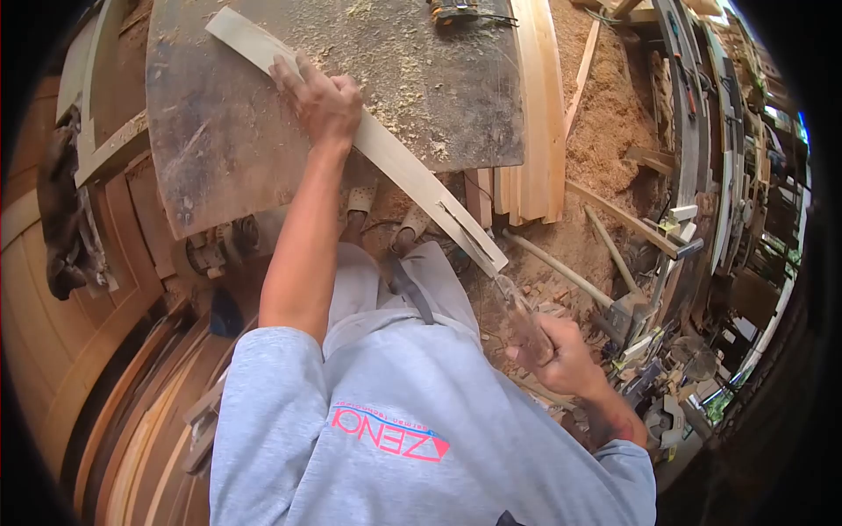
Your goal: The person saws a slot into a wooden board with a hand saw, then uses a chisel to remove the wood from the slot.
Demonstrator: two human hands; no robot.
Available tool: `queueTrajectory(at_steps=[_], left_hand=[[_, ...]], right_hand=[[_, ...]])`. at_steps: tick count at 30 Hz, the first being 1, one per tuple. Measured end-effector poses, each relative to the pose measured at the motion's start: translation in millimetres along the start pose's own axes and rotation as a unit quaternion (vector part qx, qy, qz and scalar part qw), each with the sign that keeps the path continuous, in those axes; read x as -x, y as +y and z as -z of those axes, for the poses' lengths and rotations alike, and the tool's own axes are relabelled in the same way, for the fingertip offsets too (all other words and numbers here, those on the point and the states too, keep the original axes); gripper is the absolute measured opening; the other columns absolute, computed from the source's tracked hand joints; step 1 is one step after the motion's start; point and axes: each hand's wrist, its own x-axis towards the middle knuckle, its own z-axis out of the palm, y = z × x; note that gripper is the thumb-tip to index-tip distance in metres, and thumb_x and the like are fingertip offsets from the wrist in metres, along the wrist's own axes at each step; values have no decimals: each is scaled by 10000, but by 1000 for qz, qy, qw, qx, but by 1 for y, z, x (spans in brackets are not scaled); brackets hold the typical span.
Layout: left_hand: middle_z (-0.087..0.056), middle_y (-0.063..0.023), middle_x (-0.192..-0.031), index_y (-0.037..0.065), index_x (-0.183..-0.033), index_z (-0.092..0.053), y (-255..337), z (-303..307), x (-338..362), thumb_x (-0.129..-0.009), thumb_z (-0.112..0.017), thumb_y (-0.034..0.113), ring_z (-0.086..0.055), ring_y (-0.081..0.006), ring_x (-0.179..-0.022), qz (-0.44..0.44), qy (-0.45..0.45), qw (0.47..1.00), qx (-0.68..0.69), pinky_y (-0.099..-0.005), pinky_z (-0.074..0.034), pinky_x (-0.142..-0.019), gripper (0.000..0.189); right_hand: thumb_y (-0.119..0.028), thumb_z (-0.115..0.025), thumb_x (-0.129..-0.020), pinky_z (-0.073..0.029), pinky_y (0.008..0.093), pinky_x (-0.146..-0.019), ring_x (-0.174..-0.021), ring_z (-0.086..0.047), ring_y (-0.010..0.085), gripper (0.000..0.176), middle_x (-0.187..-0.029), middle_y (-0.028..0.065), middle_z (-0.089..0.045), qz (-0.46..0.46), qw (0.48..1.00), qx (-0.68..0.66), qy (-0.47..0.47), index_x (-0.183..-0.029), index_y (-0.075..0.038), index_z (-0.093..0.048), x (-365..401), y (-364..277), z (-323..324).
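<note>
A long, pale wooden strip (403,167) runs slantwise from the worktable (210,158) toward my right side, its near end past the table's edge. My left hand (320,101) grips the strip over the tabletop, fingers wrapped around its far edge. Close to the near end, a narrow dark slit runs lengthwise in the wood. My right hand (561,351) is closed around a wooden-handled tool (529,329), whose metal part meets the strip's near end. I cannot tell the tool's exact kind.
Shavings lie across the tabletop, with a yellow-and-black tool (454,12) at its far edge. Planks (537,114) stand right of it. A long-handled hammer (624,316) and wood scraps are on the sawdust-strewn floor. Wooden panels (96,324) lean at left.
</note>
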Motion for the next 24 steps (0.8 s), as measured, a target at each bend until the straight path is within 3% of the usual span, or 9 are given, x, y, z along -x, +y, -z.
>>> queueTrajectory(at_steps=[3,5,11,14,18,20,24], left_hand=[[-162,-438,-1487,-143,-1436,-279,3,-6,3,-835,-558,209,-160,-551,-1427,72,64,995,-3,-577,-169,-1186,751],[-153,-451,-1482,-147,-1437,-274,0,-9,4,-835,-561,222,-169,-565,-1418,77,52,995,-21,-580,-170,-1183,763],[-104,-449,-1509,-126,-1472,-251,0,-8,3,-840,-540,265,-164,-601,-1405,88,11,994,-57,-540,-188,-1192,798],[-107,-483,-1482,-138,-1461,-263,-2,-8,2,-841,-540,250,-164,-616,-1396,69,14,996,-61,-544,-185,-1191,782],[-109,-517,-1452,-150,-1449,-274,0,-7,2,-841,-539,227,-167,-624,-1389,52,18,997,-57,-551,-179,-1190,763],[-111,-518,-1450,-154,-1447,-275,1,-6,0,-840,-537,222,-166,-625,-1389,56,16,997,-56,-551,-177,-1190,760],[-119,-526,-1441,-156,-1444,-273,0,-8,0,-840,-529,213,-167,-625,-1388,43,20,997,-63,-561,-170,-1188,752]], right_hand=[[-149,-789,-820,-404,323,-528,-574,-474,143,291,-655,103,-523,-6,999,-39,12,-757,-17,-537,-19,11,-19],[-161,-786,-830,-393,287,-501,-538,-488,102,253,-607,25,-533,18,999,-26,42,-767,-29,-580,-42,13,-25],[-159,-784,-826,-348,304,-433,-450,-386,104,353,-519,41,-443,27,996,-55,63,-653,-37,-501,-49,14,-11],[-109,-780,-791,-375,310,-428,-443,-475,142,234,-536,54,-483,91,995,46,6,-709,-12,-584,-6,-16,28],[-73,-772,-761,-395,322,-425,-441,-519,199,165,-548,71,-509,131,991,-19,2,-785,30,-645,18,-29,57],[-96,-779,-769,-388,328,-424,-438,-503,190,196,-543,72,-508,119,992,31,-5,-738,7,-615,-14,-31,37],[-121,-786,-779,-381,336,-427,-433,-477,182,284,-536,83,-503,37,999,5,0,-672,-18,-544,-57,-3,-3]])
